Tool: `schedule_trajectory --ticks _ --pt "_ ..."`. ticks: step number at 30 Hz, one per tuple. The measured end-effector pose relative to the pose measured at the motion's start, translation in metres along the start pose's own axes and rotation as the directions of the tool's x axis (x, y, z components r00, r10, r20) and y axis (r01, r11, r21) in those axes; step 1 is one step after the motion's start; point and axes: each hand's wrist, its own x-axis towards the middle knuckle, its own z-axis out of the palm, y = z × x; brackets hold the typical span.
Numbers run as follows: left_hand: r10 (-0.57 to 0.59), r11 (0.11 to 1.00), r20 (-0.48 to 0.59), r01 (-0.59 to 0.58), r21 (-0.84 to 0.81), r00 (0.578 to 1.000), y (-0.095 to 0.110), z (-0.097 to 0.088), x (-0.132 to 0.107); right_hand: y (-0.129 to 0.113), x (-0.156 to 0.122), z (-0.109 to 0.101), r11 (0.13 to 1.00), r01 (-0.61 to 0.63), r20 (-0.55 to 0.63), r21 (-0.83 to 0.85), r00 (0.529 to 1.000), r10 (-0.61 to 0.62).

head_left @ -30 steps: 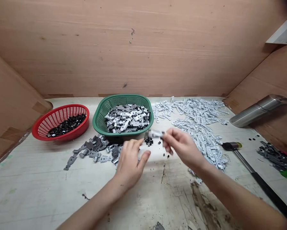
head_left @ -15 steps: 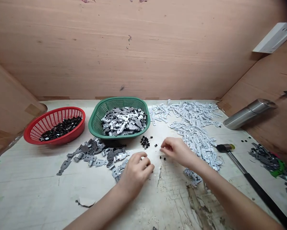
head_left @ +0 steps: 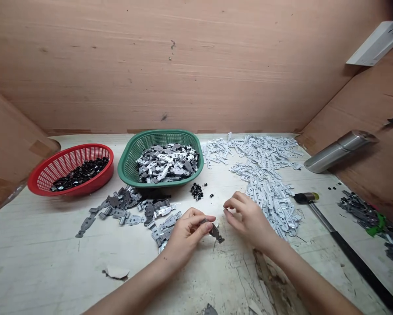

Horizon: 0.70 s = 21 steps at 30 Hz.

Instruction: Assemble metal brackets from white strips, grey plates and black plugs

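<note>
My left hand (head_left: 185, 232) pinches a dark grey metal bracket (head_left: 217, 234) between thumb and fingers, its narrow end pointing down and right. Just across from it, my right hand (head_left: 250, 216) has thumb and fingertips pressed together; a tiny piece may be between them, too small to name. Behind the hands lies a small heap of black plastic bits (head_left: 196, 191), with a few strays beside it. Grey metal brackets (head_left: 124, 208) are scattered to the left of my left hand. Thin light metal strips (head_left: 271, 192) spread behind and beyond my right hand.
A red basket (head_left: 35, 177) holds black parts; a green basket (head_left: 126, 168) holds metal pieces. At right lie a hammer (head_left: 357, 262), a steel cylinder (head_left: 341, 151) leaning on the cardboard wall, and a pile of dark scraps (head_left: 357, 210). Cardboard walls enclose the table (head_left: 52, 262).
My left hand has turned and now shows the bracket in its fingers. The right hand has drawn slightly nearer to me; the loose black bits beside its fingers are no longer visible.
</note>
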Motion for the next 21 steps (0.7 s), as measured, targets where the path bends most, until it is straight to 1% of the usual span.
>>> schedule_trajectory --ticks 1,2,4,6,7,8,9,12,14,18,21 --pt "0.004 0.999 -0.025 -0.003 0.035 1.000 0.000 -0.001 0.001 -0.002 -0.003 -0.005 0.991 -0.055 -0.001 0.118 0.998 0.055" --pt "0.003 0.998 -0.042 -0.001 0.058 0.999 0.000 -0.001 0.001 -0.004 -0.005 -0.008 0.961 -0.115 0.014 0.250 0.993 0.115" --pt "-0.027 0.998 -0.050 0.030 0.054 0.998 0.001 -0.002 0.002 -0.011 -0.011 -0.012 0.853 -0.220 0.080 0.474 0.975 0.207" --pt "-0.077 0.997 -0.032 0.077 0.013 0.997 0.001 -0.002 0.002 -0.020 -0.016 -0.011 0.753 -0.267 0.132 0.601 0.963 0.237" --pt "-0.102 0.995 -0.022 0.102 -0.019 0.994 0.002 -0.001 0.002 -0.024 -0.018 -0.010 0.728 -0.270 0.139 0.630 0.962 0.236" --pt "-0.133 0.989 -0.015 0.132 -0.066 0.991 0.002 0.000 0.002 -0.028 -0.019 -0.008 0.724 -0.257 0.130 0.640 0.965 0.228" --pt "-0.171 0.978 -0.009 0.168 -0.125 0.985 0.002 0.002 0.002 -0.031 -0.021 -0.006 0.741 -0.228 0.100 0.631 0.972 0.214" --pt "-0.288 0.918 -0.014 0.271 -0.289 0.958 0.003 0.006 0.001 -0.035 -0.022 0.002 0.838 -0.103 -0.025 0.537 0.990 0.138" --pt "-0.331 0.892 -0.006 0.311 -0.327 0.943 0.002 0.008 0.001 -0.033 -0.021 0.007 0.888 -0.041 -0.060 0.458 0.995 0.077" --pt "-0.322 0.886 0.030 0.312 -0.344 0.946 -0.002 0.009 0.001 -0.028 -0.019 0.015 0.940 0.046 0.000 0.338 0.999 -0.049" --pt "-0.327 0.878 0.019 0.311 -0.364 0.945 -0.005 0.010 0.001 -0.028 -0.019 0.017 0.954 0.080 0.040 0.288 0.995 -0.096"
